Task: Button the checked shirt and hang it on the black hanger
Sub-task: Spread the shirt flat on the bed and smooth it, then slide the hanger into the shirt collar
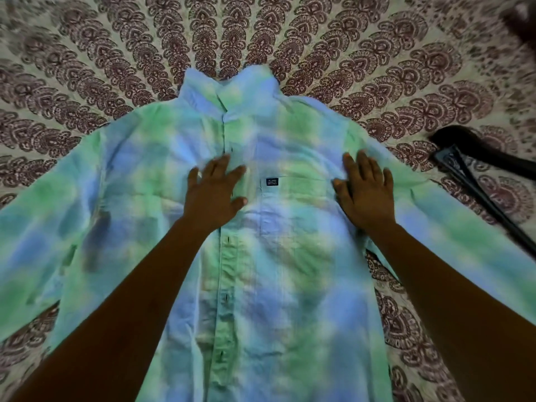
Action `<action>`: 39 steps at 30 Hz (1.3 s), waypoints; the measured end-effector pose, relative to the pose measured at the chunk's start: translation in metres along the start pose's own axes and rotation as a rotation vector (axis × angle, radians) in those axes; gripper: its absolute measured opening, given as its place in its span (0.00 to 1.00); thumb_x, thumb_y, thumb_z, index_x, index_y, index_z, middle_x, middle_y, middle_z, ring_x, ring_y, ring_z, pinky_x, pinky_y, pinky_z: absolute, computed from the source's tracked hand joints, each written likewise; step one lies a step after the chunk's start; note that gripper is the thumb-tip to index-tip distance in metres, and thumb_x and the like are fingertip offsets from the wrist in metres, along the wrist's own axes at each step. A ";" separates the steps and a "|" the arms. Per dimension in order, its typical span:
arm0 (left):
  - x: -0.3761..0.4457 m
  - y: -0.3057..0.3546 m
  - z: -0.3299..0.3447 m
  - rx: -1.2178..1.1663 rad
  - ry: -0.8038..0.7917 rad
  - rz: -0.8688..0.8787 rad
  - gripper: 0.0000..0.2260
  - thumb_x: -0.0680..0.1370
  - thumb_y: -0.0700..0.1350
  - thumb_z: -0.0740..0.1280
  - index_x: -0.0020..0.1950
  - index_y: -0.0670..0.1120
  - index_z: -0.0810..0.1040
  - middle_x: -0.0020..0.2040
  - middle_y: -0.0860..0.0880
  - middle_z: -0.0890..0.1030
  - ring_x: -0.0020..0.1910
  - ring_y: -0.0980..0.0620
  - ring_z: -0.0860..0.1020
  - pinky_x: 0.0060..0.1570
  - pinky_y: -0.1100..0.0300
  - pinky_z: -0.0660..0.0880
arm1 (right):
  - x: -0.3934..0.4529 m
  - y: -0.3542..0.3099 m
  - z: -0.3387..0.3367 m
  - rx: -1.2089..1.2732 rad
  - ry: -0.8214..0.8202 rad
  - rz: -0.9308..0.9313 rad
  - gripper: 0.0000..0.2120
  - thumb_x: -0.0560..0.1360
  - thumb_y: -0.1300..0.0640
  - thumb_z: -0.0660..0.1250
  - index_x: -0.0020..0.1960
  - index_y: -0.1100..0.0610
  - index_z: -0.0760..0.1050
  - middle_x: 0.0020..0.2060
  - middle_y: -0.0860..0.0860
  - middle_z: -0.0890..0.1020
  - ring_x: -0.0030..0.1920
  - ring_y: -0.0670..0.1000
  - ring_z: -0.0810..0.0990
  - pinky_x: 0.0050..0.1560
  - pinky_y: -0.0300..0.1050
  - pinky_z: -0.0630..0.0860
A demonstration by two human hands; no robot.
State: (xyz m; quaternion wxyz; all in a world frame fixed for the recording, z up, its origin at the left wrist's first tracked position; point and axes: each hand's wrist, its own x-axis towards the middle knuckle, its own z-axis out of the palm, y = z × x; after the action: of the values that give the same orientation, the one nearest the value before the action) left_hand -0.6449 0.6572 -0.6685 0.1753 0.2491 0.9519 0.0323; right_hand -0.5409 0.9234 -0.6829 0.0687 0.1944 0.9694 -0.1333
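The checked shirt [290, 271], in pale green, blue and white, lies flat and face up on the bed, collar pointing away from me and sleeves spread to both sides. Its front placket runs down the middle with the two edges together. My left hand [216, 192] rests flat on the chest just left of the placket, fingers straight and spread. My right hand [366, 189] lies flat on the shirt's right chest near the shoulder, beside the pocket with a small dark label [272, 181]. The black hanger [481, 175] lies on the bed at the right, beyond the right sleeve.
A bedspread [261, 33] printed with brown paisley fans covers the whole surface under the shirt. A dark blurred object [522, 18] sits at the top right corner.
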 end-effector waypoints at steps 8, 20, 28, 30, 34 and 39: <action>-0.044 0.047 -0.020 -0.146 0.075 0.067 0.24 0.76 0.54 0.65 0.70 0.49 0.67 0.74 0.43 0.62 0.73 0.46 0.61 0.71 0.48 0.58 | -0.089 0.028 -0.018 -0.016 -0.014 0.145 0.34 0.73 0.40 0.41 0.75 0.53 0.52 0.75 0.57 0.56 0.75 0.57 0.54 0.72 0.57 0.47; -0.018 0.252 -0.019 -0.309 0.143 0.365 0.27 0.70 0.57 0.60 0.64 0.44 0.75 0.67 0.40 0.73 0.67 0.42 0.71 0.64 0.51 0.67 | -0.148 0.172 -0.073 0.048 0.102 0.372 0.30 0.77 0.42 0.47 0.75 0.53 0.51 0.76 0.56 0.53 0.76 0.56 0.50 0.73 0.54 0.44; 0.043 0.393 -0.006 -0.189 0.065 0.461 0.26 0.70 0.54 0.60 0.66 0.45 0.72 0.60 0.39 0.77 0.61 0.39 0.74 0.60 0.49 0.69 | -0.143 0.272 -0.090 0.081 0.135 0.512 0.33 0.72 0.44 0.45 0.75 0.54 0.52 0.75 0.57 0.55 0.75 0.57 0.52 0.73 0.53 0.44; 0.060 0.422 0.000 -0.149 0.073 0.492 0.23 0.73 0.51 0.63 0.67 0.46 0.70 0.63 0.40 0.75 0.63 0.39 0.71 0.63 0.49 0.66 | -0.142 0.290 -0.089 0.066 0.140 0.538 0.32 0.73 0.45 0.47 0.75 0.55 0.51 0.75 0.58 0.55 0.75 0.58 0.53 0.73 0.54 0.46; 0.097 0.469 0.013 0.010 0.081 0.545 0.24 0.75 0.48 0.64 0.70 0.44 0.65 0.68 0.39 0.68 0.66 0.38 0.66 0.66 0.48 0.59 | -0.141 0.317 -0.080 0.074 0.090 0.570 0.29 0.79 0.49 0.52 0.76 0.56 0.49 0.75 0.59 0.54 0.74 0.59 0.54 0.73 0.53 0.47; 0.126 0.489 0.027 0.118 0.002 0.530 0.25 0.75 0.45 0.63 0.70 0.42 0.62 0.65 0.36 0.69 0.64 0.36 0.66 0.65 0.45 0.59 | -0.140 0.318 -0.066 0.059 0.138 0.547 0.30 0.76 0.47 0.51 0.75 0.56 0.51 0.74 0.59 0.59 0.72 0.61 0.60 0.72 0.56 0.52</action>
State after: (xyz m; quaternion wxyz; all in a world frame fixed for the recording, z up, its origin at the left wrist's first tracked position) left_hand -0.5117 1.1451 -0.6613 0.1450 0.4993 0.8539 0.0216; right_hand -0.2923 1.1751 -0.6680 0.0303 0.4594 0.8790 -0.1242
